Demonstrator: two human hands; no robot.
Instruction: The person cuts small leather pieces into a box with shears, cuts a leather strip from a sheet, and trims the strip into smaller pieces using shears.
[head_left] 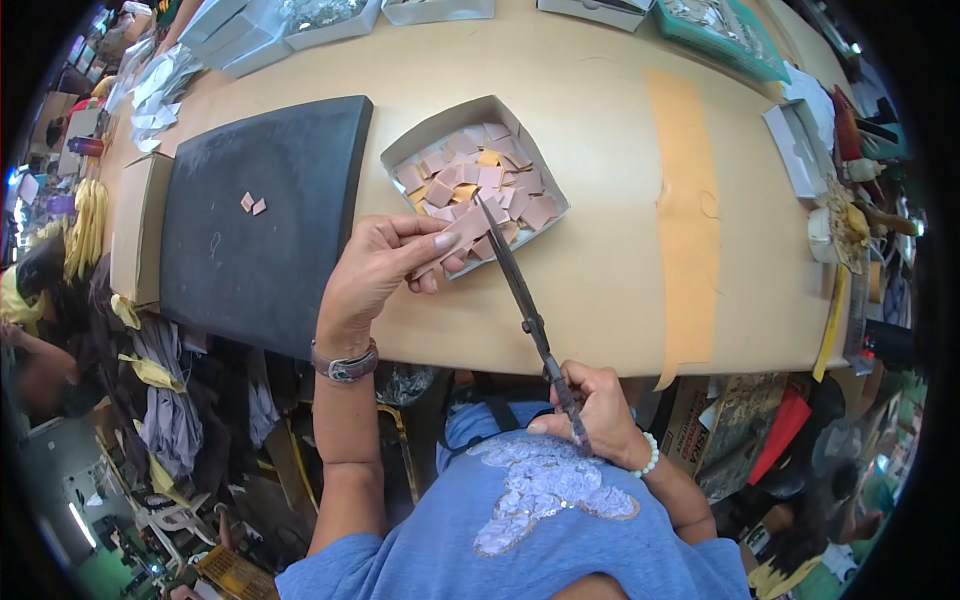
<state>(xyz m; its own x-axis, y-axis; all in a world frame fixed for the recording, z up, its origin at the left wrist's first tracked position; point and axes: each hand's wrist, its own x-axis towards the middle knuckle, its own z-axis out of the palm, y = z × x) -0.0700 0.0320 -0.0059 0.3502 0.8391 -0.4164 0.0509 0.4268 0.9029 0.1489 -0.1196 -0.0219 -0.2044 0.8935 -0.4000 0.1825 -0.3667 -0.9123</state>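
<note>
Here's the strip (470,230), pinkish tan, held over the box's six-to-seven o'clock side, twelve being the far edge of the table. The left hand (375,262) has it pinched, thumb on top, fingers curled beneath. And at the strip's right-hand end, the scissors (516,283)! Their tips point to eleven o'clock, handles down at five, with the right hand (598,408) closed round the grips. Whether the strip sits between the blades, I cannot tell.

Below them, the box (445,120) is well filled with cut pieces (490,177), pink and orange, heaped at all angles. Here's the danger: the thumb is near those blades, and a long reach could nick it. Let the pinch slacken and the strip may twist, giving a crooked edge. Drift towards six o'clock, past the near wall, and a snipped bit could drop onto the table (600,160) instead.

Further out, at nine o'clock, a black board (270,240) carries two small pieces (253,204), easily overlooked. At three runs an orange band (688,220), and out at one o'clock sits a green basket (768,68), loaded, well apart from the blades.
</note>
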